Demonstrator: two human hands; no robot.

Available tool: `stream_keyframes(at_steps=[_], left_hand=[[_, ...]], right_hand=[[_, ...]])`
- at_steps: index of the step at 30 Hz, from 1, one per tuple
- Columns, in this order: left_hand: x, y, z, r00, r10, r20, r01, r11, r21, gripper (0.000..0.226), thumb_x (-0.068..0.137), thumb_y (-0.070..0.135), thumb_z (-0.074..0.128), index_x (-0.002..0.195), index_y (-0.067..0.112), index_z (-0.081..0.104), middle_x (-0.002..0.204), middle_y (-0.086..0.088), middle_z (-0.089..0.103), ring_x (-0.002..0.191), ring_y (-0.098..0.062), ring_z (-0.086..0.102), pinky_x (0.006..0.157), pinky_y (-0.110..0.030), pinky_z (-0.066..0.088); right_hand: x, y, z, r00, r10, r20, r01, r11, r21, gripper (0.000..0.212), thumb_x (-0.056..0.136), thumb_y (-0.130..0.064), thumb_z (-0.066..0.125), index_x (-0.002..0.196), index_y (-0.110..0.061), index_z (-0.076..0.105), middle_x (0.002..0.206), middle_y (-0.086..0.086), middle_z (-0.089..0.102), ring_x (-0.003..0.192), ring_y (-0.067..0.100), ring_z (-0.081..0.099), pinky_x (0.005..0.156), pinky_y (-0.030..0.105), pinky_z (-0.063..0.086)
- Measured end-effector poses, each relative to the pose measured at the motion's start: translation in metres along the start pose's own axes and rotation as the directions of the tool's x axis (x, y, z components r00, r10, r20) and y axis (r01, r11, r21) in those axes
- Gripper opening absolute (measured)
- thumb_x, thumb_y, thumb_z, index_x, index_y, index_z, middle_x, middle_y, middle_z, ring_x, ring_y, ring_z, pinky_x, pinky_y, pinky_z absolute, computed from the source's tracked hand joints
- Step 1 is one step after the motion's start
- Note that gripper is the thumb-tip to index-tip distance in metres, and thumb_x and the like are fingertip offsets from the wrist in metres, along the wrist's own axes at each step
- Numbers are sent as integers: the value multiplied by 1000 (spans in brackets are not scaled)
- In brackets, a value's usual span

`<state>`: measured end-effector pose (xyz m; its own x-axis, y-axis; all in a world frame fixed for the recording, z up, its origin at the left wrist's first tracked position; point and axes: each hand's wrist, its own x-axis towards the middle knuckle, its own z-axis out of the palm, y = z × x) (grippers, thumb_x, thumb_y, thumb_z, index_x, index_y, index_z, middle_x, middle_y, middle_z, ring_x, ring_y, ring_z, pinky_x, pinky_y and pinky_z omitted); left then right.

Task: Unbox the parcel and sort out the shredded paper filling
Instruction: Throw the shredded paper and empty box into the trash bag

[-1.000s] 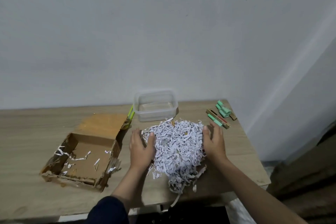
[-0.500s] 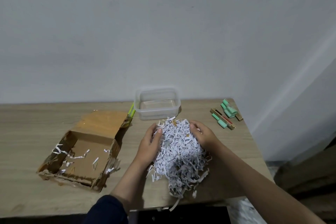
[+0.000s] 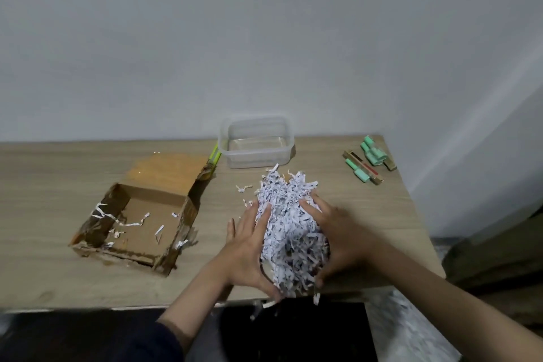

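A heap of white shredded paper [image 3: 289, 223] lies near the table's front edge, right of centre. My left hand [image 3: 249, 247] presses its left side, fingers along the heap and thumb tucked under its near end. My right hand [image 3: 340, 238], blurred, cups the right side, fingers over the top and thumb underneath. The heap is squeezed into a tall, narrow mound between them. The opened brown cardboard box [image 3: 97, 232] sits to the left with its flap folded back, and a few paper strips [image 3: 132, 223] lie inside. Stray shreds [image 3: 244, 187] lie on the table beyond my left hand.
An empty clear plastic container [image 3: 255, 156] stands just behind the heap, by the wall. Green rolled pieces and brown sticks [image 3: 370, 161] lie at the back right corner. A green-yellow pen [image 3: 215, 153] lies beside the box flap. The table edge [image 3: 423, 232] drops off right.
Both hands have closed inward and slid under the heap, gathering it from a wide flat spread into a narrow mound. A few shreds drop off the table's front edge.
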<state>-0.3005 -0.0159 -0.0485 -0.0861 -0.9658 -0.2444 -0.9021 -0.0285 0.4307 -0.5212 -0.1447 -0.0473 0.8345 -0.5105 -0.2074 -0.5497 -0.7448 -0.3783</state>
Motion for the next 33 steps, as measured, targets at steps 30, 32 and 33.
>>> stream_keyframes(at_steps=[30,32,33], left_hand=[[0,14,19,977,-170,-132,152,979,-136,149,41,79,72,143,32,-27,155,2,-30,144,-17,-21,109,-54,-18],[1,15,22,966,-188,-178,164,976,-144,143,48,78,70,146,28,-21,156,3,-25,145,-18,-16,110,-56,-13],[2,15,22,962,-197,-189,172,975,-141,140,50,78,69,146,27,-20,157,4,-24,146,-17,-14,111,-57,-12]], right_hand=[[-6,-7,5,984,141,-112,-91,926,365,111,61,-54,76,148,-32,10,158,-4,14,146,15,11,119,49,13],[-10,-8,-2,987,137,-87,-85,895,439,126,52,-60,81,148,-35,3,159,-7,6,146,12,7,119,44,16],[-12,-8,-4,986,147,-84,-92,881,464,131,47,-63,82,147,-38,0,159,-8,3,146,11,5,120,43,16]])
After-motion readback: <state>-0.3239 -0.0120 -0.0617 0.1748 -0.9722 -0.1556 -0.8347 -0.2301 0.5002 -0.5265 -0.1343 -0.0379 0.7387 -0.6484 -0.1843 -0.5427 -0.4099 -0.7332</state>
